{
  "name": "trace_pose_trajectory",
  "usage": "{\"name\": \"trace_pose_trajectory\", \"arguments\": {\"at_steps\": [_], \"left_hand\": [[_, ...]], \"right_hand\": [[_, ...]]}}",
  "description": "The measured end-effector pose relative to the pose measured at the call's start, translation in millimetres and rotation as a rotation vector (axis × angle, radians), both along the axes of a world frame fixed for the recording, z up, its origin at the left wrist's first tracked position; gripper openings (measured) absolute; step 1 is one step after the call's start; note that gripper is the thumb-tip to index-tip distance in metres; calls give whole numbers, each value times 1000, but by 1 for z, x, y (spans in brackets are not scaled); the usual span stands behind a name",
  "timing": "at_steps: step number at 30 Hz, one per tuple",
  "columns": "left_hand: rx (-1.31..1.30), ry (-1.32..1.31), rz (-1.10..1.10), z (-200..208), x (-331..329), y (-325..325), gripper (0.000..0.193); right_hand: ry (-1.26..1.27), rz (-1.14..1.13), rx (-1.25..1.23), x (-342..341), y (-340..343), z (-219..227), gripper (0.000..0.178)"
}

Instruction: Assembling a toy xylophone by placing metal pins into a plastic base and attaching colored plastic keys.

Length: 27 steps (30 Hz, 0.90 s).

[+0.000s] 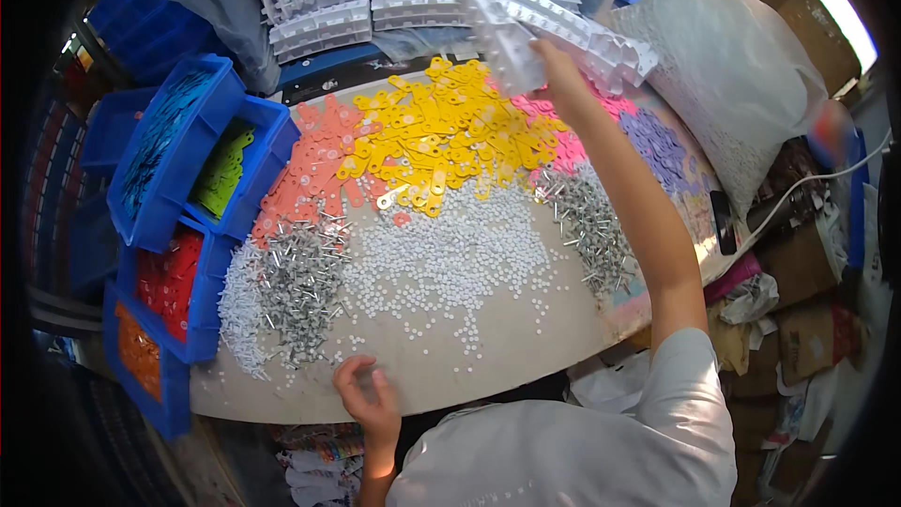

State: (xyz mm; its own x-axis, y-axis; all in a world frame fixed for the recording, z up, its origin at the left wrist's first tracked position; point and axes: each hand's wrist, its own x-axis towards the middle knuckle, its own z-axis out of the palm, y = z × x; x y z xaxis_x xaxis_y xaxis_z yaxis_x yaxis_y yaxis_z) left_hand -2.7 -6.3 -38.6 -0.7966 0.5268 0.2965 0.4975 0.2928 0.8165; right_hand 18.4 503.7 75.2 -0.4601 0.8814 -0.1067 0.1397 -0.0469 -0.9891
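My right hand (pixel 556 75) reaches to the far side of the table and grips a clear plastic rack (pixel 502 33), which is tilted and smeared by motion. Just behind it lie more clear racks (pixel 587 33). At the near edge, my left hand (pixel 371 399) is raised with its fingers loosely bent and apart, and nothing shows in it. Closest to that hand are a pile of small metal pins (pixel 305 286) and scattered small white discs (pixel 450 253). Beyond them spreads a heap of flat yellow plastic pieces (pixel 450 127).
Blue bins (pixel 202 324) with coloured pieces stack up at the left. Coral (pixel 319 150) and purple pieces (pixel 648 145) flank the yellow heap. A second pin pile (pixel 596 230) lies right. A big translucent bag (pixel 723 66), a phone (pixel 723 222) and a white cable (pixel 798 192) edge the right side.
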Motion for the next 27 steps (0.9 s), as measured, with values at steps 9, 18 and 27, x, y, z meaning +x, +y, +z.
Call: {"name": "trace_pose_trajectory", "arguments": {"at_steps": [9,18,27], "left_hand": [[737,-1664,-330,33,-17,13,91],[241,-1179,-458,24,-2,28,59],[-194,-102,-295,23,17,60,44]], "right_hand": [[9,969,744,105,-254,-19,55],[-405,583,955,138,-244,-45,46],[-847,111,1094,179,-188,-65,14]]}}
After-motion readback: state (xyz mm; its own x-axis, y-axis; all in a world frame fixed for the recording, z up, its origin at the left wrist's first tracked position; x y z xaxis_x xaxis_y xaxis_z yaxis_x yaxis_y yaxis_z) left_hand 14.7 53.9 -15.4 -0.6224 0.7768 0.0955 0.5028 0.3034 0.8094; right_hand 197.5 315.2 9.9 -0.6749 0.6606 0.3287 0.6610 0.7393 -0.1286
